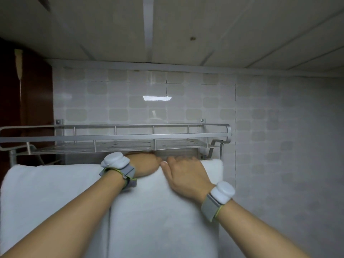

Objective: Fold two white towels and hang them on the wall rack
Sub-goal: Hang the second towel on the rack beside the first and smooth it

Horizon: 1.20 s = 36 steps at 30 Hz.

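Observation:
Two white towels hang side by side over the bar under a metal wall rack (115, 135). The left towel (52, 198) drapes flat at the left. The right towel (160, 216) hangs in front of me, its top edge at the bar. My left hand (143, 164) reaches over the right towel's top, under the rack's shelf, with its fingers hidden behind the towel. My right hand (186, 174) lies palm down on the same towel's top edge, fingers bent over it. Both wrists wear white trackers.
The rack's wire shelf with a rail juts out just above my hands. A tiled wall (260, 127) stands behind and to the right. A dark red door (28, 101) is at the left. The panelled ceiling is close overhead.

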Available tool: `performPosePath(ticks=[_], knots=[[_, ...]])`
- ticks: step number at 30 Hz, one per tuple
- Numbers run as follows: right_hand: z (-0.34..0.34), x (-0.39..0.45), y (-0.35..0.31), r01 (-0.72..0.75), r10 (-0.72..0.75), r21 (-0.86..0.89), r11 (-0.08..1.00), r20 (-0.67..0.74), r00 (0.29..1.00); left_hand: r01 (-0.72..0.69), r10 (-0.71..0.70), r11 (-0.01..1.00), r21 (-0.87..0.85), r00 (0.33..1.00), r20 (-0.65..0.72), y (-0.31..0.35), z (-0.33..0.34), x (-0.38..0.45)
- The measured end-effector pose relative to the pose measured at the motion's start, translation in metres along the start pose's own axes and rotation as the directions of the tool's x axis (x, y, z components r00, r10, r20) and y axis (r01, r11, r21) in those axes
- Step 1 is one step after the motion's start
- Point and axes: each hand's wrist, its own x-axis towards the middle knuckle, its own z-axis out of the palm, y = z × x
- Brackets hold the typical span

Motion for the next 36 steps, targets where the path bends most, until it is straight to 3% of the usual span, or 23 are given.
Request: performPosePath(ticks=[3,5,7,9,11,14,16,18,21,22,24,26,30,32,34,36], knots=[[0.0,0.009,0.005,-0.022,0.02,0.047,0.999,0.031,0.999,0.044,-0.031,0.998,0.041,0.96,-0.277,-0.01,0.017,-0.014],[0.001,0.014,0.005,-0.031,0.029,0.076,0.997,0.03,0.999,0.014,0.026,0.997,0.075,0.86,-0.51,-0.016,0.035,-0.028],[0.002,0.017,0.003,-0.034,0.031,0.087,0.996,0.041,0.999,-0.09,0.134,0.991,0.1,0.739,-0.66,-0.022,0.058,-0.044],[0.004,0.02,0.005,-0.044,0.038,0.076,0.996,0.077,0.996,-0.1,0.112,0.993,0.061,0.662,-0.741,-0.032,0.081,-0.062],[0.006,0.022,0.005,-0.041,0.035,0.053,0.998,0.108,0.994,-0.023,-0.008,0.999,-0.028,0.616,-0.788,-0.046,0.099,-0.081],[0.007,0.023,0.001,-0.05,0.045,0.034,0.998,0.136,0.99,0.049,-0.265,0.951,-0.305,0.635,-0.725,-0.052,0.111,-0.105],[0.006,0.023,0.004,-0.073,0.07,0.019,0.997,0.134,0.989,0.115,-0.441,0.835,-0.538,0.724,-0.53,-0.047,0.107,-0.112],[0.004,0.024,0.003,-0.092,0.09,0.011,0.996,0.143,0.986,0.208,-0.53,0.663,-0.719,0.809,-0.254,-0.047,0.104,-0.119],[-0.001,0.023,0.002,-0.101,0.099,-0.002,0.995,0.179,0.979,0.19,-0.38,0.227,-0.955,0.92,0.093,-0.051,0.11,-0.127],[-0.002,0.023,0.001,-0.105,0.103,-0.003,0.995,0.192,0.976,0.168,-0.3,0.163,-0.972,0.947,0.113,-0.051,0.113,-0.13],[-0.004,0.022,-0.001,-0.116,0.112,0.012,0.993,0.192,0.975,0.065,-0.224,0.216,-0.974,0.974,0.015,-0.052,0.118,-0.137],[-0.004,0.016,0.0,-0.123,0.113,0.046,0.991,0.172,0.979,-0.046,-0.242,0.257,-0.965,0.964,-0.11,-0.046,0.116,-0.139],[0.0,-0.007,0.01,-0.02,0.015,0.073,0.997,0.066,0.998,-0.134,-0.339,0.185,-0.974,0.921,-0.191,-0.027,0.087,-0.136],[-0.001,-0.026,0.022,0.038,-0.034,0.096,0.995,-0.048,0.998,-0.169,-0.363,0.219,-0.961,0.9,-0.241,-0.024,0.07,-0.13],[-0.004,-0.053,0.035,0.005,0.01,0.075,0.997,-0.191,0.981,-0.189,-0.398,0.26,-0.947,0.873,-0.283,-0.023,0.056,-0.125],[-0.003,-0.081,0.044,-0.161,0.179,0.089,0.983,-0.256,0.95,-0.179,-0.434,0.289,-0.94,0.851,-0.295,-0.025,0.049,-0.119]])
